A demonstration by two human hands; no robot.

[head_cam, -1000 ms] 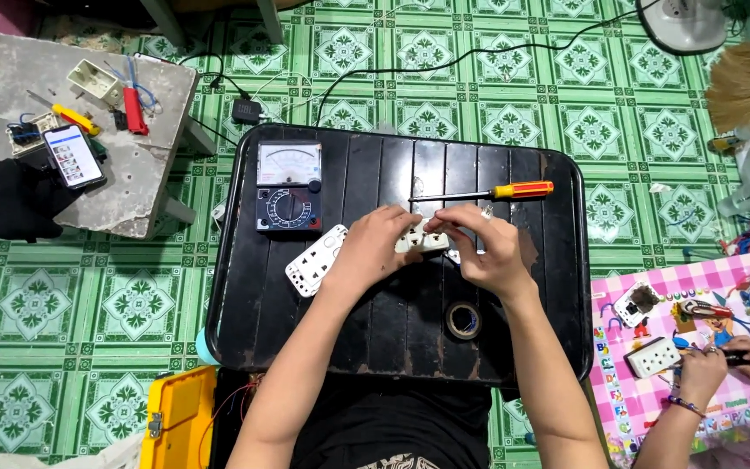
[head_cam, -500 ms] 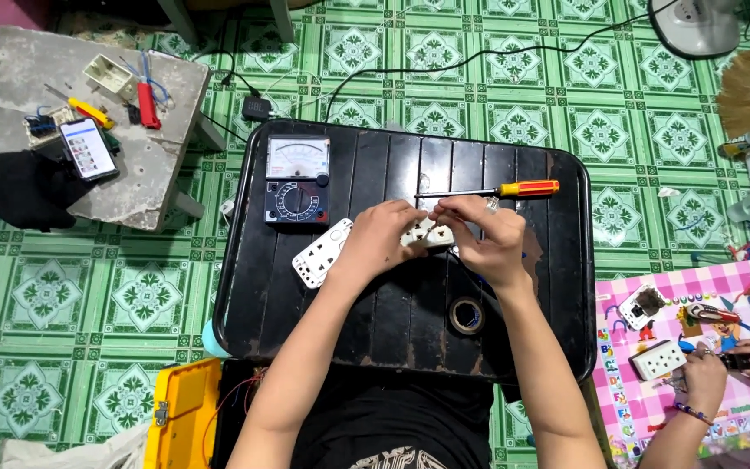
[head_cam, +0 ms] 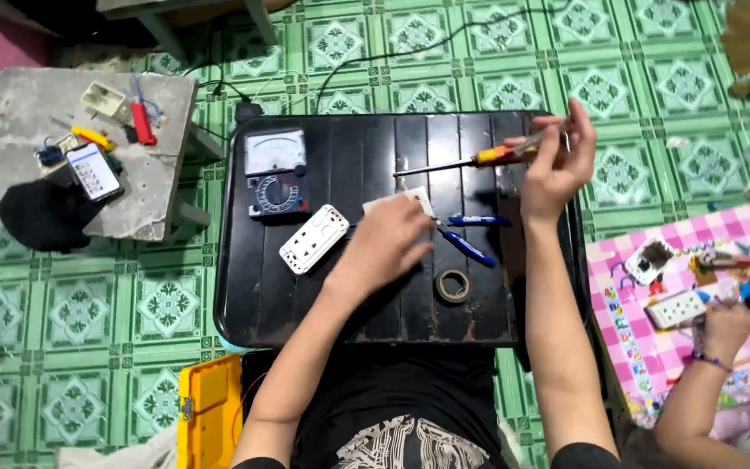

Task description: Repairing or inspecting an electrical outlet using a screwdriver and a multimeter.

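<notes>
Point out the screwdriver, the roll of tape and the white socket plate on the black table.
screwdriver [head_cam: 498, 155], head view, on its orange handle.
roll of tape [head_cam: 454, 285], head view, on its ring.
white socket plate [head_cam: 313, 239], head view, on its face.

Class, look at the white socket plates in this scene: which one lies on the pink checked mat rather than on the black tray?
The white socket plate at the far right, beside another person's hand. The other plate lies on the black tray below the analog multimeter.

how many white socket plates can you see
3: one socket plate on the black tray beside the meter, one under the left hand, one on the pink cloth. Others may be hidden.
</notes>
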